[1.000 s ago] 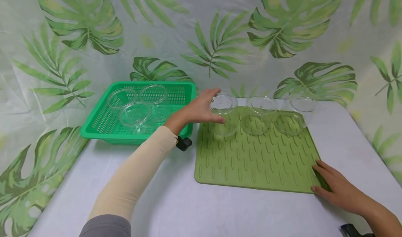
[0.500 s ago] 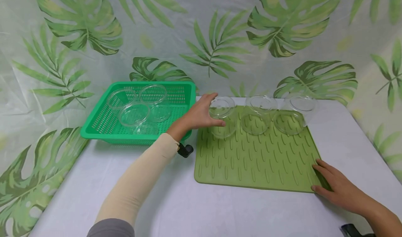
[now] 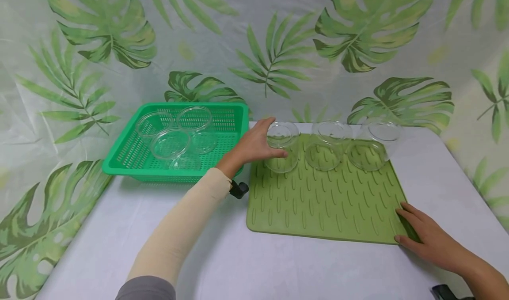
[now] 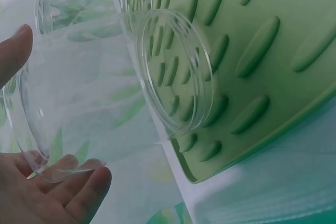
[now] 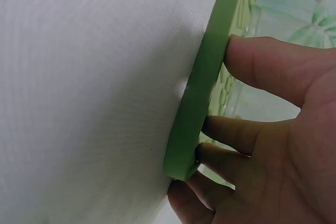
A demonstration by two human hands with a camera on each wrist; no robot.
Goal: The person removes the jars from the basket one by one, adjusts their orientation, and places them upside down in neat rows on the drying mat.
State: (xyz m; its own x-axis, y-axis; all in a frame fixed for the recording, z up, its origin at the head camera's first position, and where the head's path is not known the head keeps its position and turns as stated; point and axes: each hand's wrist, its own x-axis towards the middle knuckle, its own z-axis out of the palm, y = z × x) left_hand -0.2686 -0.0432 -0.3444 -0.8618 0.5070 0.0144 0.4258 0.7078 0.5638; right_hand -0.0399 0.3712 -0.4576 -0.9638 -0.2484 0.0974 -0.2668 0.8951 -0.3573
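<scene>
My left hand (image 3: 256,143) holds a clear plastic jar (image 3: 283,164) near its upper, closed end, at the mat's back left corner. In the left wrist view the thumb is at one side of the jar (image 4: 100,82) and the fingers at the other; its ringed mouth faces the green mat (image 4: 252,51). Two more clear jars, a middle one (image 3: 325,154) and a right one (image 3: 367,152), stand mouth down along the back of the mat. My right hand (image 3: 431,238) rests its fairly straight fingers and thumb on the mat's front right edge (image 5: 194,93).
Left of the mat, a green slotted basket (image 3: 139,172) holds several clear jars (image 3: 170,145) with their round ends upward. A white cloth (image 3: 278,269) covers the table. Behind it hangs a leaf-patterned curtain (image 3: 278,39).
My left hand and the jar have dipped, then shifted slightly back up and right on the mat. My right hand has stayed in place.
</scene>
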